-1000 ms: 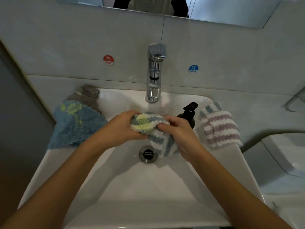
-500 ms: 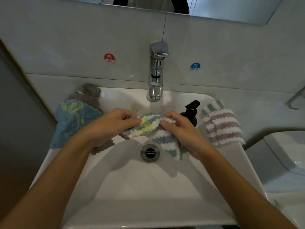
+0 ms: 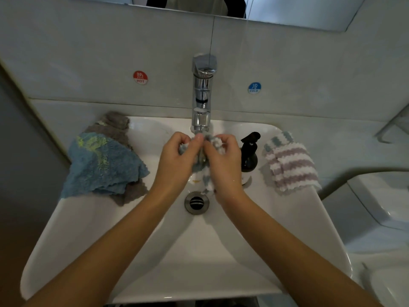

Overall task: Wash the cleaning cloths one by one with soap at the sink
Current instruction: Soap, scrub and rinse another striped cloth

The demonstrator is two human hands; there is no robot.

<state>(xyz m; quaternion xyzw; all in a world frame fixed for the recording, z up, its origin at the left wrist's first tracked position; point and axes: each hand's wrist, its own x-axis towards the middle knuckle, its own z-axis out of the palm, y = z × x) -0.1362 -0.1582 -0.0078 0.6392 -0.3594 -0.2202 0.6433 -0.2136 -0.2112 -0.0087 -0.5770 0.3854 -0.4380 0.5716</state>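
Both our hands, left (image 3: 174, 160) and right (image 3: 223, 161), grip the bunched cloth (image 3: 204, 173) under the tap (image 3: 202, 96), over the sink (image 3: 199, 251).

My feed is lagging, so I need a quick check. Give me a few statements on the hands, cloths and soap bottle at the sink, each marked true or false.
1. Both the left hand and the right hand grip the striped cloth under the tap. True.
2. The soap bottle stands left of the tap. False: it stands to the right.
3. A blue cloth lies on the sink's left rim. True.
4. The purple-striped cloth covers the drain. False: it lies on the right rim.
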